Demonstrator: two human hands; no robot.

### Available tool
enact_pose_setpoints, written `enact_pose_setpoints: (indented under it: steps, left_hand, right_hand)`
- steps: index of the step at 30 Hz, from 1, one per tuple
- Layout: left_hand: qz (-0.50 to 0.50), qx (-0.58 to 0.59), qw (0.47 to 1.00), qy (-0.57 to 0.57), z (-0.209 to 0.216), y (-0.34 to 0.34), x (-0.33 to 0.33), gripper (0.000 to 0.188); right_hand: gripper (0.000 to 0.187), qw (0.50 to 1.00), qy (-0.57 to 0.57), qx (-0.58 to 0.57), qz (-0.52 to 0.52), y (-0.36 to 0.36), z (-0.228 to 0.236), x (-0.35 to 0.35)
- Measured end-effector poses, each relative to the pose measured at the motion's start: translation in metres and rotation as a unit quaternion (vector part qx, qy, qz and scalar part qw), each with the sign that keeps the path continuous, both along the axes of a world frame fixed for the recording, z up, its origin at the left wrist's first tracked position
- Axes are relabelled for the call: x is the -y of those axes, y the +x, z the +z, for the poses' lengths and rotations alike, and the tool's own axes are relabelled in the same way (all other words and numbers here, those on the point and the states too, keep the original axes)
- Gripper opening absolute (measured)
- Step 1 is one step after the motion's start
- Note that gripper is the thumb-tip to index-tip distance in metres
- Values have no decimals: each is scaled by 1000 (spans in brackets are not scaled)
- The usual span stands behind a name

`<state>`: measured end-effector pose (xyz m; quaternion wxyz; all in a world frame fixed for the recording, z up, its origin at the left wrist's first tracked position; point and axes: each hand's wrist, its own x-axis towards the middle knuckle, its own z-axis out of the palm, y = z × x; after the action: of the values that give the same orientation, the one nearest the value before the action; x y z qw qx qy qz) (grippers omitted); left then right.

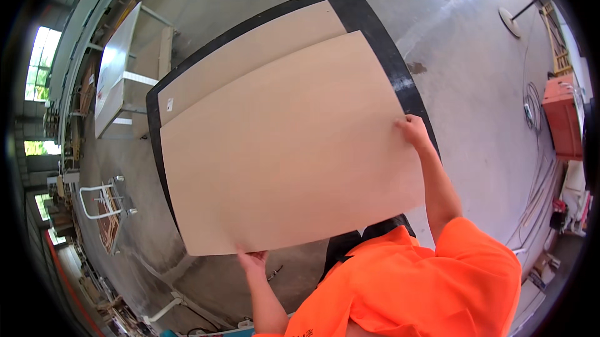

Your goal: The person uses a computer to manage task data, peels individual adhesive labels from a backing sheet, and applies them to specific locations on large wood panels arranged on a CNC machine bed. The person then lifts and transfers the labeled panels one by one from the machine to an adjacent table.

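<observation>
A large tan board, thin and flat, spans the middle of the view. My left hand grips its near edge toward the left corner, the fingers partly under the board. At the right edge, my right hand is closed on the same board, its thumb on the upper face. Beneath and beyond lies a second tan board with a small white label near its left end. A black sheet or tabletop lies under both and shows around their far, left and right sides.
White-framed tables stand at the far left, with a white-handled trolley nearer on the concrete floor. Along the right are a red cabinet, a coiled cable, long strips and a round-based stand.
</observation>
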<state>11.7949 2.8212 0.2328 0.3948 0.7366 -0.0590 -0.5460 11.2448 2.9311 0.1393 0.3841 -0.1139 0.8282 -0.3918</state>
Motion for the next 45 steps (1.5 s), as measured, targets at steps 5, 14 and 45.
enact_pose_setpoints:
  steps: [5, 14, 45]
  left_hand:
    - [-254, 360, 883, 161, -115, 126, -48, 71]
    - [-608, 487, 625, 49, -58, -124, -21, 99]
    - [-669, 528, 516, 85, -61, -147, -12, 103]
  right_hand:
    - [47, 953, 22, -301, -21, -20, -53, -22]
    - [26, 968, -93, -231, -39, -76, -67, 116]
    - [32, 899, -148, -412, 38, -57, -25, 144]
